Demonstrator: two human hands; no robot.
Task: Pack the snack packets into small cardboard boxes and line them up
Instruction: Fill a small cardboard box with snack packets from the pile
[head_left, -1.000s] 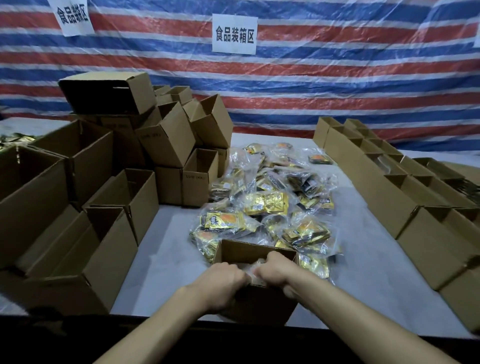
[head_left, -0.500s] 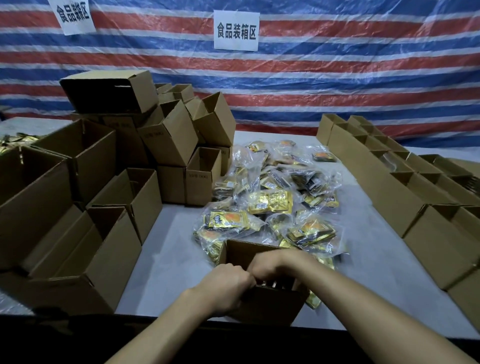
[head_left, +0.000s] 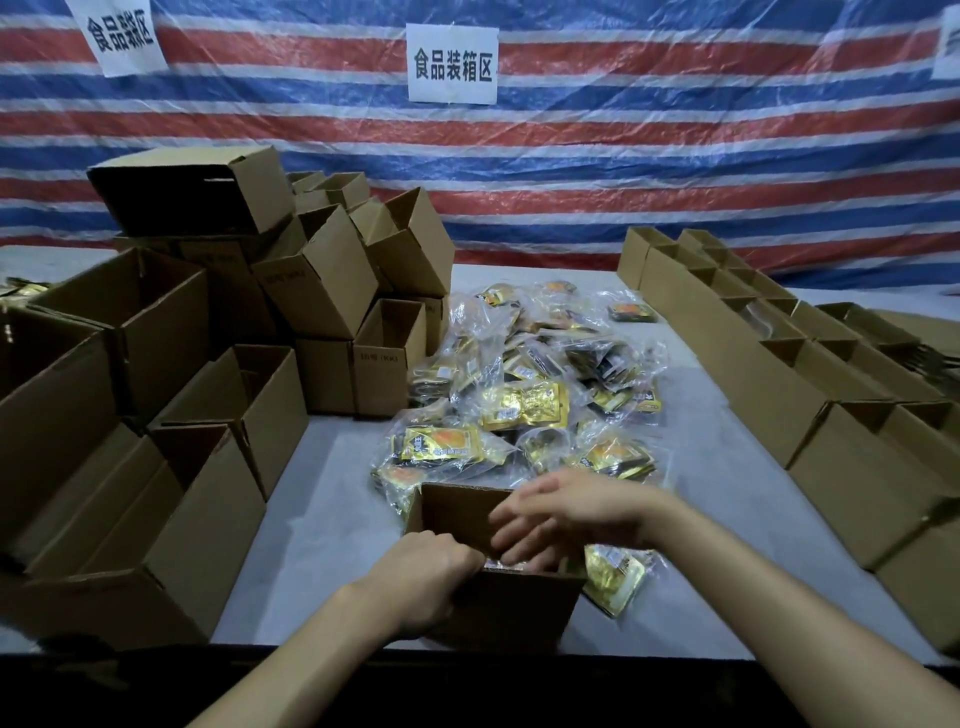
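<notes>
A small open cardboard box (head_left: 457, 512) stands at the table's near edge in front of me. My left hand (head_left: 423, 574) grips its near rim, fingers curled over the edge. My right hand (head_left: 558, 512) hovers over the box's mouth, blurred, fingers spread and pointing down into it, holding nothing that I can see. Packets show inside the box under those fingers. A heap of gold and black snack packets in clear bags (head_left: 524, 400) lies just beyond the box. One gold packet (head_left: 615, 574) lies against the box's right side.
Empty open cardboard boxes (head_left: 218, 415) are piled at the left and back left. A row of boxes (head_left: 810, 395) runs along the right side of the grey table (head_left: 322, 519). A striped tarp with paper signs hangs behind.
My right hand has lifted out of the box and opened its fingers above the mouth. The left hand stays on the near rim. The box has shifted slightly.
</notes>
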